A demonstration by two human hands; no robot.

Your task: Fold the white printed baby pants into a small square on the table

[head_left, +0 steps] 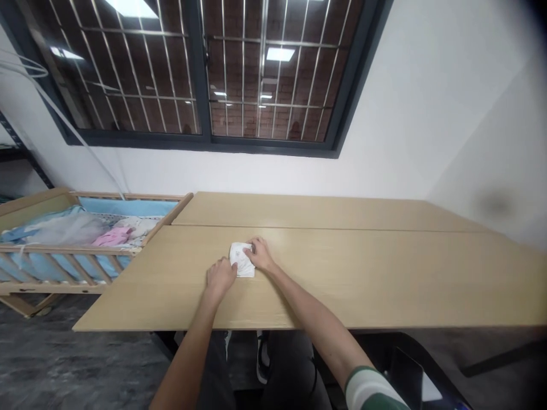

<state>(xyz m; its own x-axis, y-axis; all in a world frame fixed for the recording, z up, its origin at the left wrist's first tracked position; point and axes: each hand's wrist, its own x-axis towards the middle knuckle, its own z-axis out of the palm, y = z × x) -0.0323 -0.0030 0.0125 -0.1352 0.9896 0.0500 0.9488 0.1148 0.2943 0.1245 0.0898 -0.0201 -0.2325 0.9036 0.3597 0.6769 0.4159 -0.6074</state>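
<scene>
A small white folded bundle (243, 261) with faint grey print lies on the wooden tabletop, its material soft and slightly creased. I cannot tell its exact kind. My left hand (221, 275) is closed at the bundle's lower left edge, thumb against it and fingers curled. At the upper right edge, my right hand (260, 254) pinches it, the thumb lying over the front and the fingers bent behind. The far sides of the fingers are partly hidden.
The pale wooden table (363, 273) has a seam along its back part. To the left stands a wooden crib (64, 250) with blue padding and a pink cloth (113, 236). A barred window (205, 74) is in the wall behind. A dark chair (410, 353) is below the table's front edge.
</scene>
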